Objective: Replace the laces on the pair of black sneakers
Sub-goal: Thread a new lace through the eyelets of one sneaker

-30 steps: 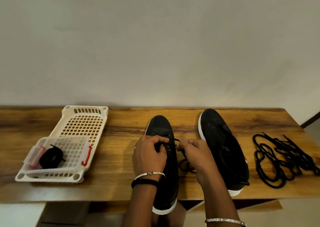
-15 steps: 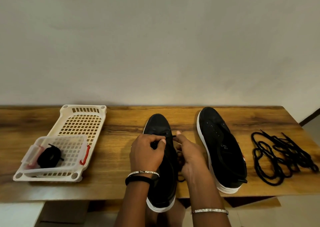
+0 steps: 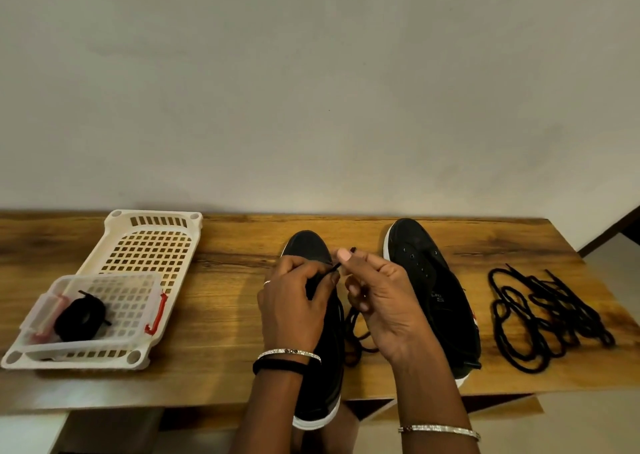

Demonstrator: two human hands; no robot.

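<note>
Two black sneakers with white soles lie on the wooden table (image 3: 225,315). The left sneaker (image 3: 311,249) points away from me, its heel over the front edge. My left hand (image 3: 294,308) rests on its upper and pinches a black lace (image 3: 329,271) near the eyelets. My right hand (image 3: 377,294) pinches the same lace's tip just above the shoe, and slack lace (image 3: 356,336) loops down between the shoes. The right sneaker (image 3: 426,273) has bare eyelets. A loose pile of black laces (image 3: 540,318) lies to its right.
A white plastic basket (image 3: 152,242) sits at the left, holding a smaller clear tray (image 3: 117,301) with a coiled black lace (image 3: 81,316) in it. The wall runs along the table's back edge. The table's right end lies just beyond the lace pile.
My right hand has lifted and pulled the lace tip up and away from the left sneaker. My left hand stays on the shoe's upper. The view has tilted slightly.
</note>
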